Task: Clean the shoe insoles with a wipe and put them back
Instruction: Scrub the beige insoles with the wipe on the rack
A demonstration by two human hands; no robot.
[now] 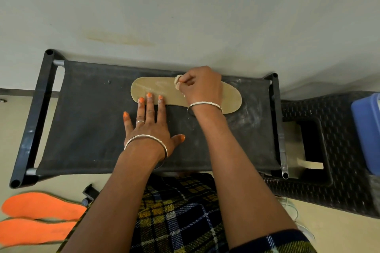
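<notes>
- On the black fabric rack (92, 129), against the wall, the tan insole (156, 88) lies flat along the far edge, toe end to the left.
- Left hand (150, 125): spread open and palm down on the fabric. Three fingertips (149, 96) press the near edge of the tan insole, pinning it. It grips nothing.
- Right hand (202, 86): fingers curled tight round a balled-up wipe (178, 81), which is pressed onto the insole near its middle. Pale streaks show on the insole's surface just left of the wipe.
- Step, as judged: wiping in progress. The heel end, to the right of the wrist, looks not yet covered.
- Pair of orange insoles (41, 206) on the floor, lower left, well apart from the rack. Cannot tell whether they are cleaned.
- Risk 1: the insole is held only at the toe-side edge. A hard stroke toward the heel could swing or buckle that free end.
- Risk 2: the insole sits close to the rack's far edge. A push away from the body could slide it off behind.
- Risk 3: the fabric looks dusty. If the insole shifts or flips, grit may transfer back.
- Risk 4: the wipe is a small wad. It may tear or shed under pressure.
</notes>
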